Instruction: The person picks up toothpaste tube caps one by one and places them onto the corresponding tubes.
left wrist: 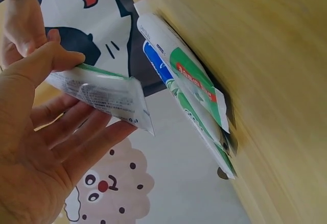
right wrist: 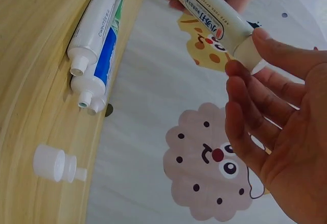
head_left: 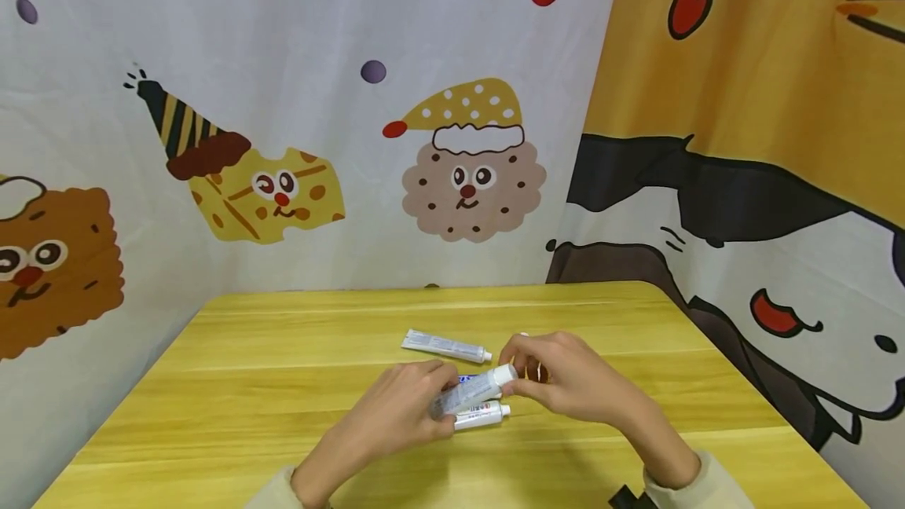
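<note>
My left hand (head_left: 406, 407) grips a toothpaste tube (head_left: 470, 393) by its body, thumb on one side and fingers under the other, above the table. The tube's white cap (head_left: 504, 375) is on its end, pointing right. Thumb and fingertips of my right hand (head_left: 566, 379) pinch this cap, as the right wrist view shows up close. Below the held tube lies a white toothpaste tube (head_left: 483, 415) with a bare nozzle. A blue-marked tube (right wrist: 106, 55) lies beside it, partly hidden in the head view. Farther back rests another uncapped tube (head_left: 445, 346).
Several loose white caps (right wrist: 49, 163) stand in a row on the wooden table (head_left: 212, 430), mostly behind my right hand in the head view. A cartoon-printed curtain (head_left: 304, 61) hangs behind the table. A black object (head_left: 629, 498) shows at the front edge near the right sleeve.
</note>
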Demonstrator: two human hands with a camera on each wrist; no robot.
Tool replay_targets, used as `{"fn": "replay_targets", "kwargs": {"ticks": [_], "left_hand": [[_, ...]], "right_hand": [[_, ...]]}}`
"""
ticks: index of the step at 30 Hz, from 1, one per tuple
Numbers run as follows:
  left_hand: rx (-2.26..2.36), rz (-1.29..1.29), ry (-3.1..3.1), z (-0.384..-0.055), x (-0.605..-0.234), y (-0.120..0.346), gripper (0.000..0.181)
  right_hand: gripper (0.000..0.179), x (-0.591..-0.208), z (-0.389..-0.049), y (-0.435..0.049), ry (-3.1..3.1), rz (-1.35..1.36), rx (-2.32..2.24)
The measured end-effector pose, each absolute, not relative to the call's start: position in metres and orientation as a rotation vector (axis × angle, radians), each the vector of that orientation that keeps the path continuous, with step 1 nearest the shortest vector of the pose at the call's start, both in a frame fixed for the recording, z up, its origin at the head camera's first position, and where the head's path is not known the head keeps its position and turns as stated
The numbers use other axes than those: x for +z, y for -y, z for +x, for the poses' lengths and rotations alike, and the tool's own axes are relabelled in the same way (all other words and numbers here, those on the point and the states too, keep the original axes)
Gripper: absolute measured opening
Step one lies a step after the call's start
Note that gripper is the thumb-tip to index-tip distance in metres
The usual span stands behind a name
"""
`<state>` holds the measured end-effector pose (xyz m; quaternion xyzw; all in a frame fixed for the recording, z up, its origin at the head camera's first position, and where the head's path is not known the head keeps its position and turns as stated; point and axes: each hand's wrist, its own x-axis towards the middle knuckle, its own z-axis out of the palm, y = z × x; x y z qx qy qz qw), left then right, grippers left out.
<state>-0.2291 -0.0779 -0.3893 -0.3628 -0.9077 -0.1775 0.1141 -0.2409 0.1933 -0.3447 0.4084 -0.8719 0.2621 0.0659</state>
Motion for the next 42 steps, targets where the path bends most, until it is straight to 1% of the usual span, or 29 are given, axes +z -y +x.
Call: {"fn": "replay_targets", "kwargs": {"ticks": [6, 11, 14, 18, 22, 27, 33, 42], "left_hand": [[-0.555, -1.071, 2.672, -0.231, -0.387, 0.078, 0.025], [-0.557, -1.088, 2.655, -0.230, -0.384, 0.078, 0.027], [-0.528, -1.095, 2.653, -0.228, -0.382, 0.076, 0.028], [-0.406, -1.130, 2.687, -0.227, -0.384, 0.072, 0.030], [-0.274, -1.204, 2.721, -0.223, -0.391, 0.065, 0.028], [-0.206, -1.263, 2.755, -0.219, -0.400, 0.057, 0.023], [-0.158, -1.288, 2.807, -0.214, -0.408, 0.051, 0.021], [-0.110, -1.273, 2.841, -0.212, -0.408, 0.051, 0.024]], "right_hand": [[0.016, -0.347, -0.243, -0.194, 2.590, 1.205, 0.665], [0.018, -0.347, -0.243, -0.194, 2.568, 1.216, 0.635], [0.018, -0.345, -0.243, -0.198, 2.611, 1.200, 0.691], [0.019, -0.340, -0.245, -0.210, 2.684, 1.113, 0.842], [0.012, -0.340, -0.251, -0.223, 2.743, 1.031, 0.834], [0.005, -0.352, -0.266, -0.231, 2.922, 1.009, 0.650], [0.011, -0.371, -0.275, -0.234, 3.053, 0.969, 0.553], [0.015, -0.373, -0.276, -0.235, 3.077, 0.941, 0.575]]}}
